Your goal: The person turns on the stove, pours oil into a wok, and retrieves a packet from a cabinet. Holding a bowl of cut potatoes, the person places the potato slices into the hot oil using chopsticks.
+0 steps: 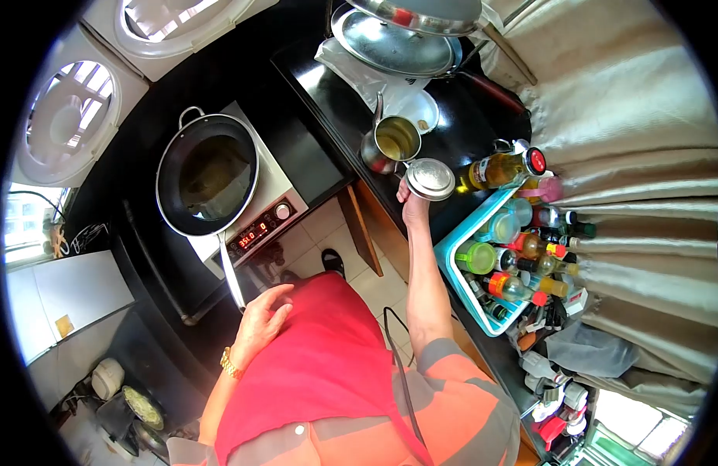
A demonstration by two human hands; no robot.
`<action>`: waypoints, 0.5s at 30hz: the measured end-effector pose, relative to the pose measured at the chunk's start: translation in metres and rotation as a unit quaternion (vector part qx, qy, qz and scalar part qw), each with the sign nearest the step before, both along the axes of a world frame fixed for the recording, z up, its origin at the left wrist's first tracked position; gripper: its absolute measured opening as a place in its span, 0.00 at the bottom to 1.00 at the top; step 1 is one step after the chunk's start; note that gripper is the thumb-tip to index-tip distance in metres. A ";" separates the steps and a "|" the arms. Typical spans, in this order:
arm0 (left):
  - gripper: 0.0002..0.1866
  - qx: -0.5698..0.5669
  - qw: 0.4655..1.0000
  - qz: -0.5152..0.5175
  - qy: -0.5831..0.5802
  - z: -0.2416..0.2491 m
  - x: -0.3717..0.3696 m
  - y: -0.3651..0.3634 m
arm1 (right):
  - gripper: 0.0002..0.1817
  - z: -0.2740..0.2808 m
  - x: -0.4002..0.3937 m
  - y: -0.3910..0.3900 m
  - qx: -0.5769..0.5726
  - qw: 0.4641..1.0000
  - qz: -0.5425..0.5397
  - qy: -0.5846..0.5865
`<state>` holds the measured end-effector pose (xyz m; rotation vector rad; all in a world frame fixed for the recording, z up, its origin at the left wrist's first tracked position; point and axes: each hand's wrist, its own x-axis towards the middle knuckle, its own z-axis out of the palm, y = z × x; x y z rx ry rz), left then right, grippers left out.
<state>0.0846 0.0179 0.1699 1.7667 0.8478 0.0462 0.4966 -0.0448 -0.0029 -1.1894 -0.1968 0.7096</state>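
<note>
A pale, shiny curtain [638,194] hangs down the right side, beside the black counter [479,116]. Over on the left a silver-topped cooker [272,175] shows lit red digits, and the wide dark pan [211,175] sits on it, with what looks like a little liquid inside. Its long handle [230,272] points back toward the red apron [312,349]. A blue-rimmed basket [443,252] crammed with bottles and jars takes up the near stretch of the counter, just beside the right forearm. A big metal lid [398,48] lies at the far end, a clear plastic bag [359,78] by it. The red-capped bottle [500,169] of yellow liquid leans past the basket's far corner, near the right hand. The metal pot [390,147] stands on the counter, uncovered, yellowish inside.

The right hand [416,206] is closed on the small round lid [430,179], gripping it at the near edge, right beside the pot. The left hand [263,320] is loose and empty, fingers partly spread, near the end of the pan's handle; I can't tell whether they touch.
</note>
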 end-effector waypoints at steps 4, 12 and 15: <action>0.20 -0.016 1.000 0.012 0.007 0.004 0.006 -0.003 | 0.13 -0.001 0.000 0.013 0.006 1.000 0.023 0.010; 0.21 -0.008 1.000 0.023 0.008 -0.002 0.010 -0.009 | 0.04 -0.023 0.002 0.029 0.058 0.998 0.024 0.016; 0.21 -0.012 0.999 0.029 0.003 -0.005 0.011 -0.010 | 0.10 -0.029 0.002 0.032 0.026 0.999 0.025 -0.020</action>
